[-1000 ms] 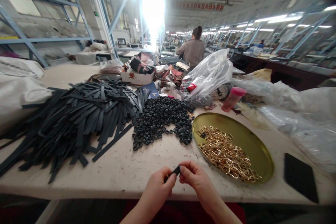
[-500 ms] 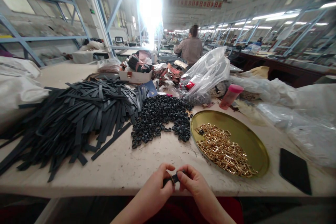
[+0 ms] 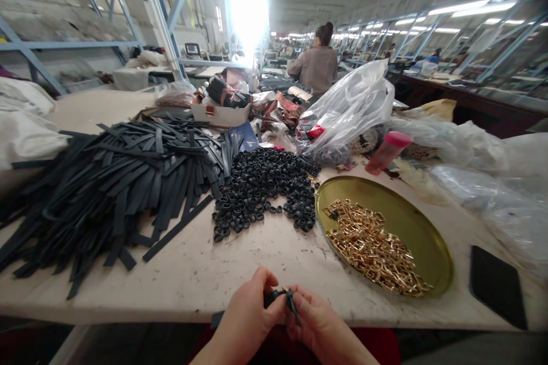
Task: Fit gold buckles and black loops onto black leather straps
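Note:
My left hand and my right hand meet at the table's near edge, both pinched on a small black strap piece held between the fingertips. A strap end pokes out below my left hand. Ahead lies a big heap of dark leather straps, a pile of small black loops, and a round gold tray holding several gold buckles.
A black phone lies flat at the right edge. Clear plastic bags, a pink-capped bottle and a white box crowd the far side. White sacks sit at left. A person stands further back, facing away.
Both hands have drawn back toward me and lower, still pinching the black piece; it now sits more upright between the fingers.

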The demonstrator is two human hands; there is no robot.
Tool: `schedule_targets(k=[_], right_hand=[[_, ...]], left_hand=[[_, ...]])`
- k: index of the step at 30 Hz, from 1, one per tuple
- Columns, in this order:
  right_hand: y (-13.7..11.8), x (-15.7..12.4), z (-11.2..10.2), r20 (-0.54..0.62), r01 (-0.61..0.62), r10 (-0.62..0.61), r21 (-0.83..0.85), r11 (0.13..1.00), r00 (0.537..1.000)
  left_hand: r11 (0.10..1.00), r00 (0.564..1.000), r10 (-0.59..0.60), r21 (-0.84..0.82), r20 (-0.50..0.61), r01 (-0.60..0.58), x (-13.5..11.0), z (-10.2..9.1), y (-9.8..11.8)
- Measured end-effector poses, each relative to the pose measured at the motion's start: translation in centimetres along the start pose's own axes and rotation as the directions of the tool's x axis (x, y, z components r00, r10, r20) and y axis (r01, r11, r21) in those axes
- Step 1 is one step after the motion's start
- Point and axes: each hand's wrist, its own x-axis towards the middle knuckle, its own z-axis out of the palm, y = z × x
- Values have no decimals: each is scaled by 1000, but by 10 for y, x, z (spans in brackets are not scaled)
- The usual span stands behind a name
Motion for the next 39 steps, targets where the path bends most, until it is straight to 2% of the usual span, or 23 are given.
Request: schedule_targets(k=[3,5,8,9,11,13,14,16,18,21,22,24,29,31,34,37,39], right_hand=[[-3,-1,1,7,13,-13,4,1000,1000],[-6,0,1,-22,74,-75,-55,996,997],[-9,4,-2,-132,182,-233,-313,932,964],[-9,5,-3,-170,210,-308,-432,877,936],[-7,7,-8,-202,239,-476,-661,711,856],[-4,5,-12,-163,244,-600,-807,538,783],[-3,3,-14,-114,246,-619,-850,465,777],[-2,-2,-17,2,256,-567,-894,369,824],[-1,-7,-19,62,245,-508,-921,302,859],[0,-11,-18,43,191,-540,-956,221,840],[0,-12,-17,35,178,-549,-962,209,835],[1,-15,-15,38,181,-522,-957,226,852],[-2,-28,-14,107,254,-355,-881,400,929],[-2,-33,-14,137,267,-310,-863,430,941],[0,-37,-15,130,275,-341,-864,422,931],[4,-37,-16,125,282,-397,-886,367,909],[5,-36,-15,168,302,-415,-911,282,894]], left_hand=[[1000,1000,-9,-21,16,10,4,1,-3],[988,997,-3,-155,80,15,5,2,-5],[906,985,-1,-416,174,74,5,4,-8],[871,980,1,-481,200,97,5,4,-9],[816,969,2,-561,246,141,4,4,-10],[782,961,2,-599,278,172,2,5,-10],[771,957,-2,-609,290,186,1,5,-10],[752,950,-12,-624,312,215,-3,6,-9],[740,942,-25,-627,334,242,-7,6,-7],[755,938,-36,-605,345,251,-13,7,-3],[765,939,-42,-593,342,250,-14,8,-2],[783,940,-53,-570,338,249,-17,10,-2],[803,933,-27,-548,359,234,-20,12,-8],[811,917,-7,-534,398,238,-21,10,-9],[826,875,29,-504,483,251,-23,4,-9],[834,828,17,-464,560,297,-24,0,-12],[839,839,-10,-452,543,302,-24,1,-16]])
